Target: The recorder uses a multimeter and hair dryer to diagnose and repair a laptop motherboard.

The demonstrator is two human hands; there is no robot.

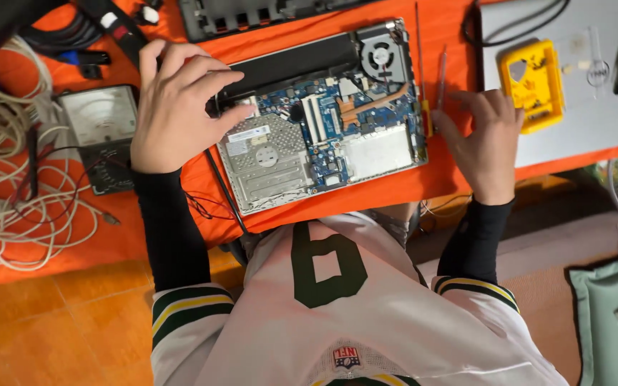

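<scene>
Blue circuit board and bare metal show inside the open laptop (321, 114), which lies bottom-up on the orange surface (438, 182), just ahead of the person's chest. Its cover is off: a fan (383, 56) sits at the far right corner, a copper heat pipe (366, 106) runs from it, and a silver drive (266, 161) fills the near left part.

The left hand (177, 107) rests on the laptop's left edge, fingers (216, 75) curled and pressing the long black battery (287, 63) area; it grips nothing loose. The right hand (484, 139) lies flat on the surface just beside the laptop's right edge, fingers spread and empty, close to a thin screwdriver (440, 78) with a yellow handle.

As a judgement, the laptop is stiff and moderately heavy, but its exposed board is fragile; the outer frame edges look the safest hold, not the board, fan or pipe.

Further out: a yellow tool holder (534, 86) on a grey laptop lid (581, 125) at the right, an analogue meter (101, 121) to the left, and a tangle of white cables (16, 193) beyond it. A dark removed cover (237, 16) lies at the far edge.
</scene>
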